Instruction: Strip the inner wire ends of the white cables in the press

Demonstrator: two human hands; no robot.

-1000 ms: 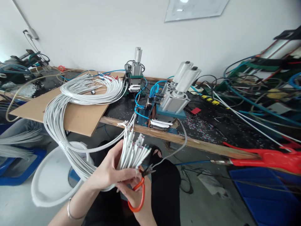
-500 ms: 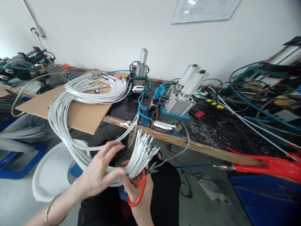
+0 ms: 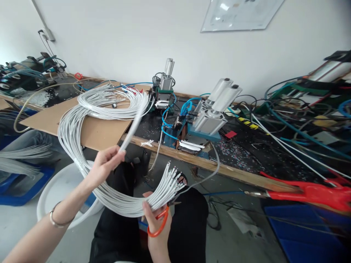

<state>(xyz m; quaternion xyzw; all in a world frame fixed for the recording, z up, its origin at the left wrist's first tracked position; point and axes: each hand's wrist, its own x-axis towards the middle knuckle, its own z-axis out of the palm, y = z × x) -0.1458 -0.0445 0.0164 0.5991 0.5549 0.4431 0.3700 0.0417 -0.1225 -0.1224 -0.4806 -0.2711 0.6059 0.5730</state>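
Grey concrete floor (image 3: 246, 241) lies below. Nearest, the right hand (image 3: 155, 219) closes around orange-handled scissors (image 3: 159, 224) and the bundle of white cables (image 3: 153, 191). Higher, the left hand (image 3: 104, 166) pinches 1 blurred white cable (image 3: 134, 126) before the cluttered wooden workbench (image 3: 233, 170).

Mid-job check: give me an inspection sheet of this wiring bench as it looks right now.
Surface: long wooden-edged workbench, black top littered with small scraps; brown cardboard sheet at its left.
Job's things: bundle of thin white wires; single white wire; orange-handled scissors.
Clutter: two metal pneumatic press machines; red plastic tool.
Grippers: left hand pinches the single wire; right hand grips bundle and scissors.
Cables: white wire coil on the cardboard; blue air hoses; tangled cables at right.
Surroundings: white wall; white bucket; blue crates.
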